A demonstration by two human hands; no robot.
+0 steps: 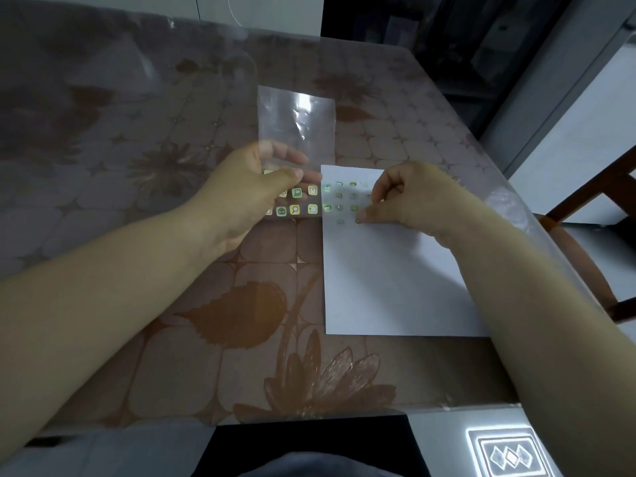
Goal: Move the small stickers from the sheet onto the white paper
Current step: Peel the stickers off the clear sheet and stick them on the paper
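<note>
Right, both hands are in over the table (165,339), the one with the brown flower pattern. The left hand (247,187) has the sticker sheet (296,118), a clear, glossy strip held just above the tabletop. The thumb (289,174) is clamped on its upper face and the fingers are curled underneath, showing through the film. That's a firm pinch about halfway along the sheet.

Two rows of green and yellow icon stickers (296,192) sit on the near half of the sheet (the far half looks bare film). Its right edge overlaps the left edge of the white paper (385,277).

The paper lies flat on the table, right of centre, near the table's right edge. A small cluster of transferred stickers (339,195) sits in loose rows at its far left corner.

Over to the right hand (413,197), which is balled up over the top of the paper with its fingers curled in close. The thumb tip comes down on a small sticker (358,221) at the near right of that cluster. Motion blur smears this spot, so I cannot tell whether the thumb and forefinger are pinching it or the thumb is only pressing it flat.

A wooden chair (585,208) stands just beyond the table's right edge.
</note>
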